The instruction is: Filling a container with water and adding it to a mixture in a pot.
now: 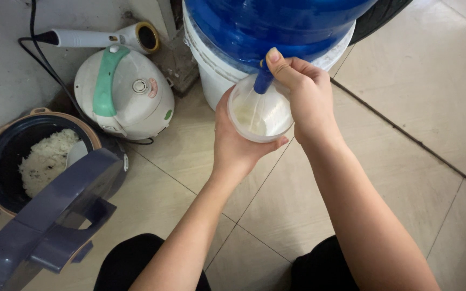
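My left hand [234,141] grips a clear plastic cup [259,114] from below and holds it under a blue tap [263,80]. Water streams from the tap into the cup, which is partly filled. My right hand [302,92] is closed on the tap, thumb pressed on its top. The tap belongs to a large blue water bottle [268,24] that sits on a white bucket [211,81].
An open rice cooker [6,156] with cooked rice and a spoon stands at the left, its dark lid [55,210] raised towards me. Behind it are a white cooker with a green handle [124,91], a hair dryer [103,37] and black cables. The floor is beige tile.
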